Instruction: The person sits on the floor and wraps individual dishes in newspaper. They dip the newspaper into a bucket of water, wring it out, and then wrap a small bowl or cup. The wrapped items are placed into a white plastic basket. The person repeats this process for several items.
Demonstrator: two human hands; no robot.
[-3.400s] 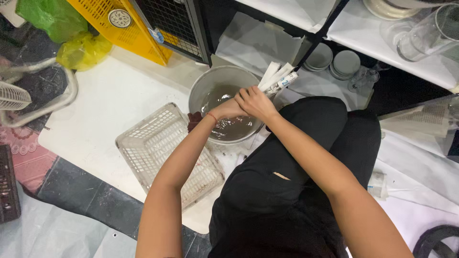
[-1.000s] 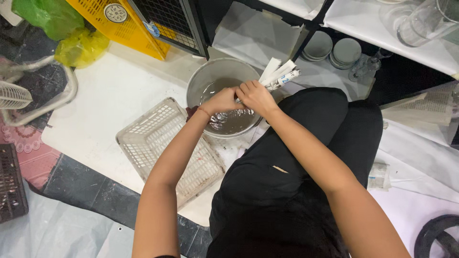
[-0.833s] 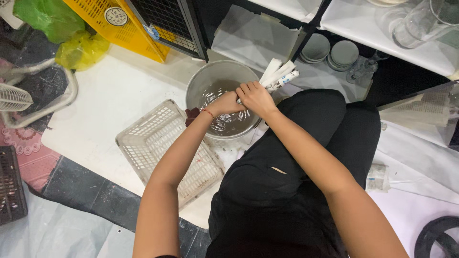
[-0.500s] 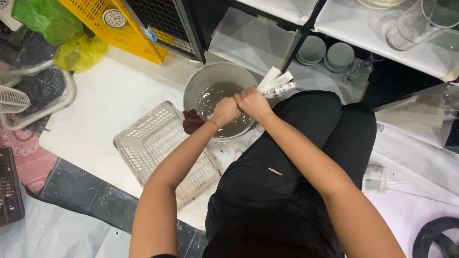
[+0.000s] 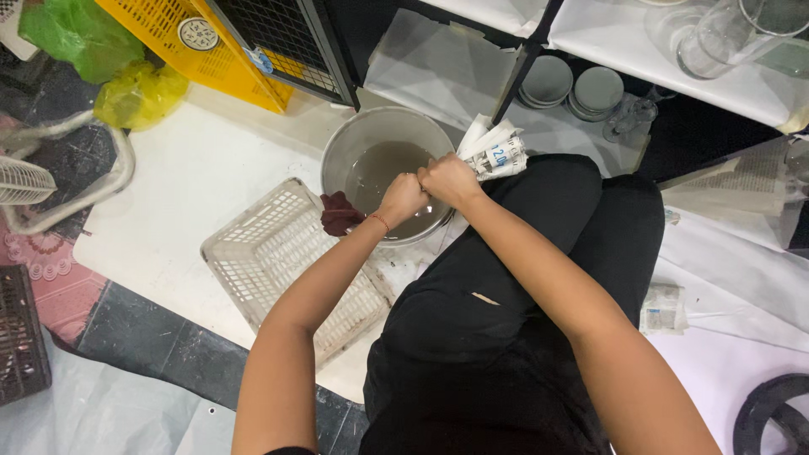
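My left hand (image 5: 403, 195) and my right hand (image 5: 451, 179) are clenched into fists, pressed side by side over the near rim of a round metal bowl (image 5: 339, 152). Murky brownish water (image 5: 383, 168) fills the bowl. Whatever the fists may enclose is hidden by the fingers. A dark red cloth (image 5: 340, 212) lies against the bowl's left rim, just beside my left wrist. A bundle wrapped in printed paper (image 5: 497, 152) rests right behind my right hand. My legs in black trousers (image 5: 506, 286) are folded under my arms.
A white plastic basket (image 5: 278, 261) lies on the white board to the left of my knees. A yellow crate (image 5: 168, 34) and a black wire rack (image 5: 286, 38) stand behind. Stacked grey plates (image 5: 573, 84) and glassware (image 5: 716, 38) sit on shelves at the back right.
Both hands have come up out of the water and back to the bowl's near rim, closed tightly together. The dark red cloth now shows beside my left wrist.
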